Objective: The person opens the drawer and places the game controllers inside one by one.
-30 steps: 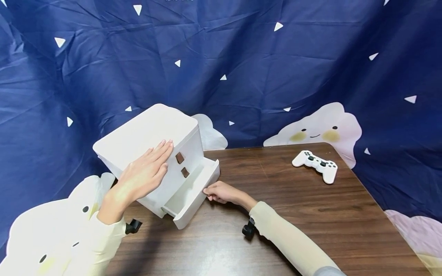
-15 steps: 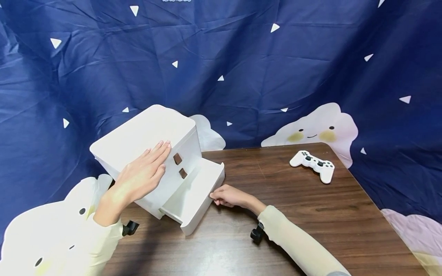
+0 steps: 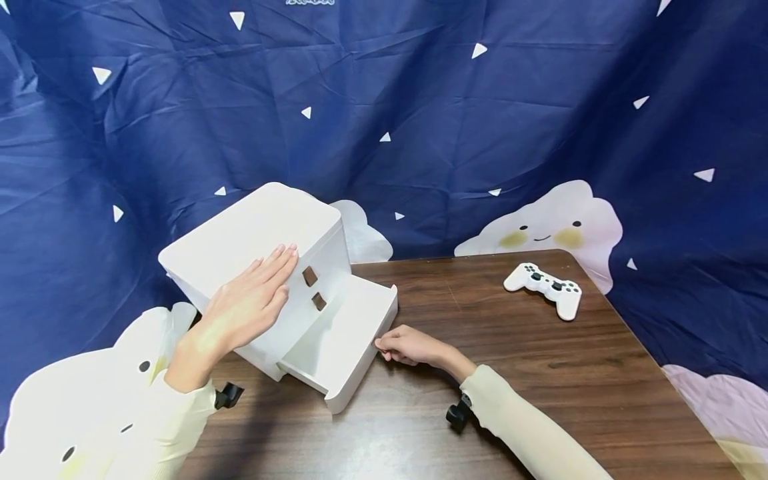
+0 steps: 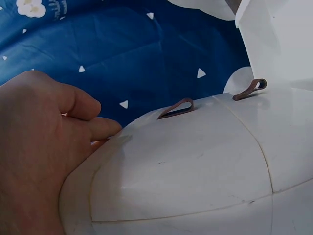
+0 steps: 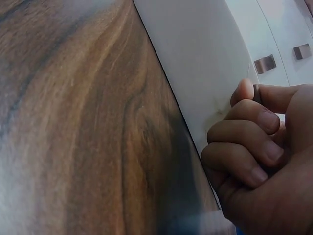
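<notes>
**Head view: a lowest drawer far out, held by a small pull**

You have the white plastic-looking drawer (image 3: 360, 357) extended from the bottom of the white box-shaped cabinet (image 3: 258, 223), at the left part of the dark brown wood-grain bench (image 3: 432, 420). Your left hand (image 3: 249, 303) lies flat on the cabinet's top, fingers rather straight. Your right hand (image 3: 410, 345) pinches the brown strap-like pull (image 5: 257, 93) between thumb and forefinger, the other fingers curled; most of this pull is hidden.

I judge that more pulling could bring the drawer past its support, and its front would drop onto the bench. If your left hand presses too lightly, the cabinet may slide or tip toward you. The small pull could also slip from your pinch.

Concerning writing, pale lettering (image 3: 309, 2) on the dark blue cloth (image 3: 420, 80) is cut by the upper edge, and I cannot read it. On the white game controller with black sticks (image 3: 543, 288), I can read no brand.
</notes>
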Available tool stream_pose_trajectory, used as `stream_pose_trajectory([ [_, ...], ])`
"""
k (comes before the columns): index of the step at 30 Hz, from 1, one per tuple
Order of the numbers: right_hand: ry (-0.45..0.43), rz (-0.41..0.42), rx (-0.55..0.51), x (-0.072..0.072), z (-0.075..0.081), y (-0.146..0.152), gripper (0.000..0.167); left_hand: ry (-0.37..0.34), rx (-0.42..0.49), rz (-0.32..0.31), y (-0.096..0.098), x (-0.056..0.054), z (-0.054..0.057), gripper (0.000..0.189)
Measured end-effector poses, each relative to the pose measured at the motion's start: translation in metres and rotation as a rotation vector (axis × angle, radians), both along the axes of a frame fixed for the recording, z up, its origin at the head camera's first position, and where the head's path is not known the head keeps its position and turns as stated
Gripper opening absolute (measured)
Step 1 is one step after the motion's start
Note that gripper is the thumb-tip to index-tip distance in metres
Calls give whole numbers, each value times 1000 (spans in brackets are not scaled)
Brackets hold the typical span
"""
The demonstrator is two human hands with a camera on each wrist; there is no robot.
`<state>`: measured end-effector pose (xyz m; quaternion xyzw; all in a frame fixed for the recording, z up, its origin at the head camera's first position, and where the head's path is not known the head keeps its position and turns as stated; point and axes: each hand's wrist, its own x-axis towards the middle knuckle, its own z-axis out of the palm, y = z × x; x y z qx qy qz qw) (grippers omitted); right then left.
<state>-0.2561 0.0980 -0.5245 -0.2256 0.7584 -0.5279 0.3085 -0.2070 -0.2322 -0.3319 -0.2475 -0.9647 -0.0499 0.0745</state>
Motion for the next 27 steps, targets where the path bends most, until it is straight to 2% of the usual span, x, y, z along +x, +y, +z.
stream_pose_trajectory([
  [6, -7, -24, 15, 5, 3, 0, 46, -7, 7, 0, 1, -1, -1, 58],
  [13, -5, 1, 15, 7, 2, -1, 46, -13, 5, 1, 0, -2, -2, 58],
  [27, 24, -8, 22, 11, 3, 2, 48, -13, -3, 5, 0, -3, -3, 59],
])
